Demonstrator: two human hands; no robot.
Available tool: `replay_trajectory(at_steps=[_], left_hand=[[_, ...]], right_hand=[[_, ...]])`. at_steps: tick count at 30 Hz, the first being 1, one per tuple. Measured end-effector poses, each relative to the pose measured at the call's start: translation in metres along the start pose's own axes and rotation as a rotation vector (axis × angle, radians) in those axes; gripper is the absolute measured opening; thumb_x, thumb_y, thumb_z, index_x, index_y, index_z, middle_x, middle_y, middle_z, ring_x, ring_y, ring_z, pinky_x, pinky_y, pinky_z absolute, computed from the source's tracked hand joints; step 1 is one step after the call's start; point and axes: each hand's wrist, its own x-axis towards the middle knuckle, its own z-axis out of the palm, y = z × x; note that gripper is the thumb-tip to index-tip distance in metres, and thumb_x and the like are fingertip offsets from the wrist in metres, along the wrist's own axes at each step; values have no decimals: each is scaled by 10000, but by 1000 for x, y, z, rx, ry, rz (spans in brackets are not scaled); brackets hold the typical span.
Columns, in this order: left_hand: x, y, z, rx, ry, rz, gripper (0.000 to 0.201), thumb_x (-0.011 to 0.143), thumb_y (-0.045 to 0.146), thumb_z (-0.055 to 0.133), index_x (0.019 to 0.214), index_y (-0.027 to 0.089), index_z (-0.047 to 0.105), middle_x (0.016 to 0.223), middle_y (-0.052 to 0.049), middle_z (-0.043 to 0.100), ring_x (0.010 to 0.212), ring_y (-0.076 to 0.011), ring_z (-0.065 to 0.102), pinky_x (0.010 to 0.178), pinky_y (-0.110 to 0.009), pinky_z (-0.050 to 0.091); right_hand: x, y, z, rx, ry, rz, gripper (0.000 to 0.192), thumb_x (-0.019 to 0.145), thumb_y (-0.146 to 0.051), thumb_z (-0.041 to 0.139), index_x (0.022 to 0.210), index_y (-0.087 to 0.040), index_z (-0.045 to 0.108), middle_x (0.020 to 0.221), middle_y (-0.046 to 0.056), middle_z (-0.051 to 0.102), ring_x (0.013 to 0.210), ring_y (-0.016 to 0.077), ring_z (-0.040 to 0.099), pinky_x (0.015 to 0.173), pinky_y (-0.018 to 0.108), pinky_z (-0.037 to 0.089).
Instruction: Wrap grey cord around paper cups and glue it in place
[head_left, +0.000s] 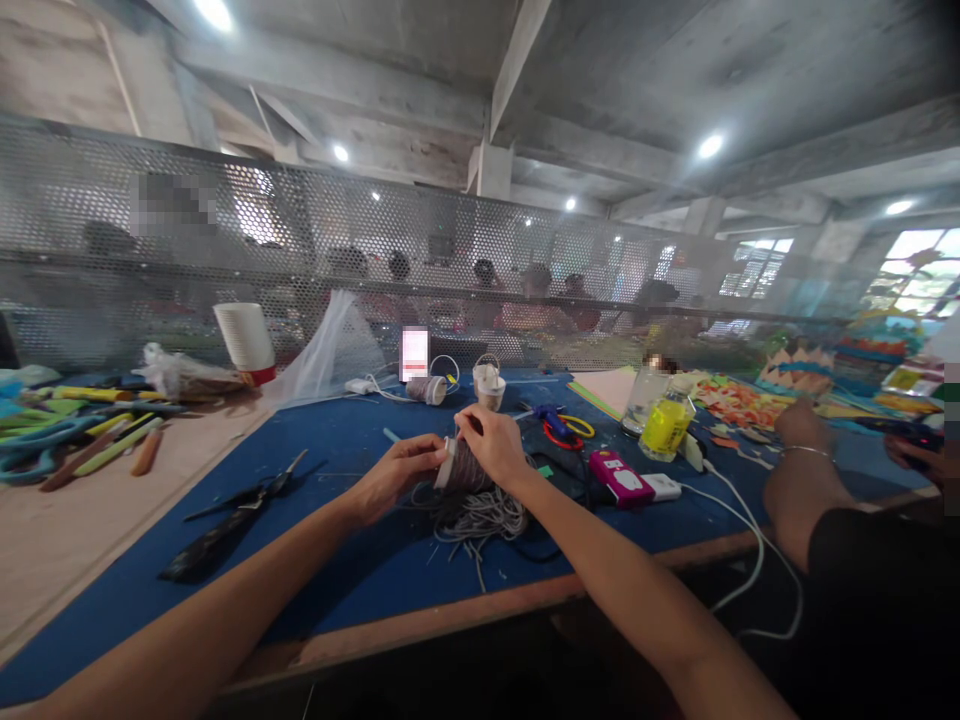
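My left hand (397, 478) grips the white end of a spool of grey cord (461, 468) at the middle of the blue table mat (352, 560). From above, my right hand (491, 443) closes over the same spool, fingers pinched on its top edge. A loose tangle of grey cord (480, 515) lies on the mat just under both hands. Black scissors (236, 512) rest on the mat to the left of my left arm.
Two more spools (491, 385) and a white charger stand behind the hands. A pink box (619, 478), a yellow bottle (664, 425) and a white cable (739, 520) lie to the right, beside another person's arm (806, 480). Paper cups (245, 340) and coloured tools (82, 435) sit at the left. A perforated metal screen (480, 270) backs the table.
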Motion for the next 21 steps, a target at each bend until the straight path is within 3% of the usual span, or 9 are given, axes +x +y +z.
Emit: replay_trajectory(at_steps=[21], left_hand=[[0, 1, 2, -7, 23, -1, 147, 771, 296, 678, 741, 155, 649, 728, -16, 600, 676, -133, 544, 675, -249, 412]], right_hand=[[0, 3, 2, 2, -5, -8, 239, 934, -371, 445, 851, -232, 621, 738, -26, 697, 687, 123, 631, 650, 204, 375]])
